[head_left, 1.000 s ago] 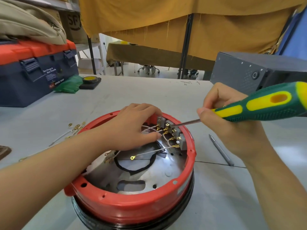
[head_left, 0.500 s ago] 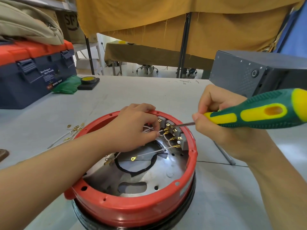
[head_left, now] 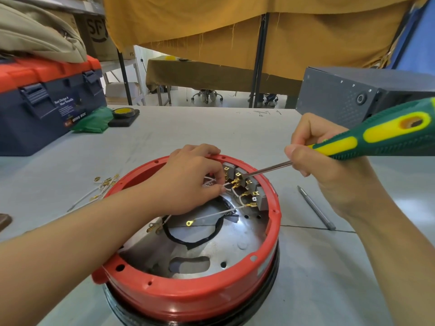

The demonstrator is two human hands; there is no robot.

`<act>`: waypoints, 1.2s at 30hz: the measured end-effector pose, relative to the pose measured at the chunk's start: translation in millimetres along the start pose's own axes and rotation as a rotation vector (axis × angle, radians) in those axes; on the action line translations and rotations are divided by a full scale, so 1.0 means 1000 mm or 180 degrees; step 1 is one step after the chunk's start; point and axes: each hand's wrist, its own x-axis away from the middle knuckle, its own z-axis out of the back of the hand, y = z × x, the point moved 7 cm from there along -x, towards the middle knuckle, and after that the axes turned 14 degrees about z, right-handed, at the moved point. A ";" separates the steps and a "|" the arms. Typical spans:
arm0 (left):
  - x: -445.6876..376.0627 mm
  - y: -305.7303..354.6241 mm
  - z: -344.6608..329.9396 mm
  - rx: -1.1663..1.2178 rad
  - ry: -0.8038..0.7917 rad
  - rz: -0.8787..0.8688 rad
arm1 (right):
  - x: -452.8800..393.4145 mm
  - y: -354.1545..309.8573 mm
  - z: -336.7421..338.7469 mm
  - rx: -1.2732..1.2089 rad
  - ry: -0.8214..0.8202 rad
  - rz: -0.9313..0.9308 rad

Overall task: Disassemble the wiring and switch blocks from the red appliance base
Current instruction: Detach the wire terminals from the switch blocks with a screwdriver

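Moved: left hand (head_left: 188, 182) fingertips have slid closer to the switch blocks (head_left: 244, 182).
Table (head_left: 329, 267): open room right of red base (head_left: 188, 295).
Right grip (head_left: 329, 165): clamped on screwdriver (head_left: 376, 135), tip at blocks.
Left grip: pinching white wire (head_left: 227, 186).

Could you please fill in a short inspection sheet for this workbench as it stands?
Surface: grey table, marked.
Job's things: red appliance base; grey switch blocks along the inner rim.
Clutter: removed wires, loose metal bit, toolbox.
Grips: left hand pinches a white wire; right hand holds the screwdriver, tip at the blocks.
Cables: ring-terminal lead lying loose.
Surroundings: yellow cloth, grey case.
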 end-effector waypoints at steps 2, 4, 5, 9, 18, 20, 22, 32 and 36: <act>-0.001 0.000 0.000 -0.0011 0.0009 0.0005 | 0.001 0.001 0.000 0.0030 0.0028 -0.0005; -0.001 0.000 0.000 -0.0023 0.0029 0.0005 | 0.001 0.000 0.000 0.0048 0.0007 0.0016; -0.001 0.000 0.000 -0.0034 0.0040 -0.0002 | 0.002 -0.001 -0.001 0.0057 0.0003 0.0035; -0.001 -0.001 -0.001 -0.0042 0.0065 -0.0015 | 0.003 -0.004 -0.001 0.0168 0.0116 0.0118; -0.001 -0.001 -0.001 -0.0013 0.0067 -0.0024 | 0.005 -0.004 -0.001 0.0232 0.0366 0.0087; -0.001 -0.001 -0.001 -0.0014 0.0065 -0.0023 | 0.006 -0.002 0.000 0.0203 0.0395 0.0061; -0.001 -0.001 -0.001 -0.0019 0.0071 -0.0022 | 0.006 0.000 0.000 0.0117 0.0470 0.0032; -0.002 -0.001 -0.001 -0.0021 0.0078 0.0003 | 0.008 0.010 0.005 -0.0081 0.0847 -0.0217; -0.001 -0.001 0.000 -0.0014 0.0073 0.0009 | 0.010 0.014 0.006 -0.0156 0.0999 -0.0290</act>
